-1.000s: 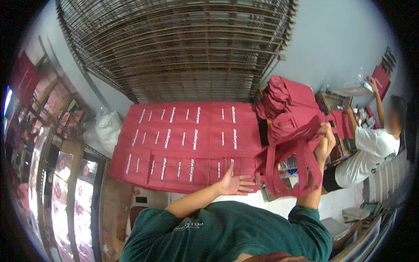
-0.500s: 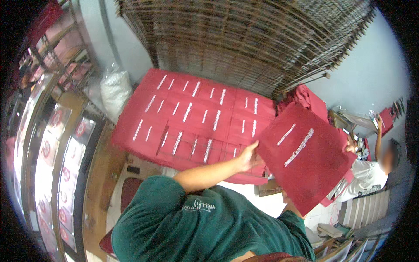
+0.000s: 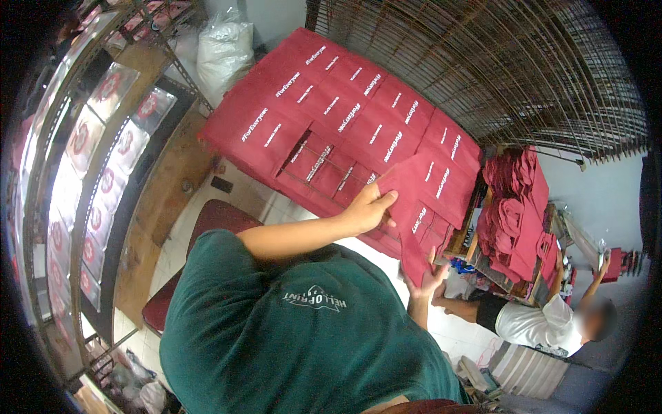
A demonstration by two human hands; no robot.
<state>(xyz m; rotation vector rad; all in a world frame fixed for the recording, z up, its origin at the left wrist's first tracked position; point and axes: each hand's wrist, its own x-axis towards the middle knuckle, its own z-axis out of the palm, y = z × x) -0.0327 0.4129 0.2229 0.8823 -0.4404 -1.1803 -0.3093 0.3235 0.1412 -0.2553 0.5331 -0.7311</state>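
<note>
A dark red cloth panel [image 3: 403, 183] with white printed lettering hangs between my two hands, tilted and partly folded over. My left hand [image 3: 372, 208] pinches its near left edge, thumb on top. Lower down, my right hand [image 3: 427, 279] grips the panel's near corner, with some fingers hidden by the cloth. Under and beyond it, many similar red printed panels [image 3: 331, 110] lie in rows across a wide table. The held panel overlaps the near right part of these rows, so I cannot tell whether it touches them.
A heap of red cloth pieces [image 3: 514, 214] lies on a stand to the right. Beyond it, a person in a white shirt [image 3: 534, 328] reaches out. A wire rack [image 3: 483, 69] slopes over the far side. Shelving with printed sheets [image 3: 103, 200] lines the left, near a stuffed white sack [image 3: 224, 55].
The cloth panel, previously held up broad and flat to the right, has come left and down over the laid-out rows and is now folded. The whole view has also turned.
</note>
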